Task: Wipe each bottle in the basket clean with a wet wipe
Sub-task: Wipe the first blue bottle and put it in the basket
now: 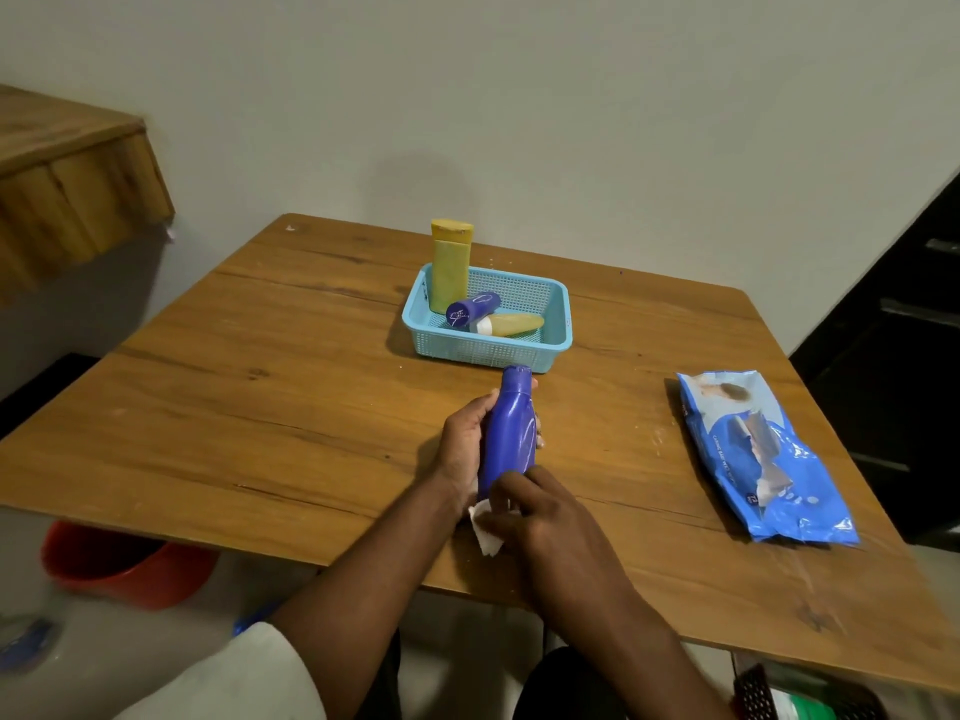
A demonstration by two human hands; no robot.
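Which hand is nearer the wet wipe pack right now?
Right. The right hand, rubbing a wipe on the blue bottle's base, is closer to the wet wipe pack; the left hand grips the bottle's far side.

Both forearms reach forward from the bottom of the view, converging over the near edge. The left hand (464, 444) has its fingers wrapped around something, thumb on the near side. The right hand (540, 517) sits just below it, knuckles up, fingers curled and pinching.
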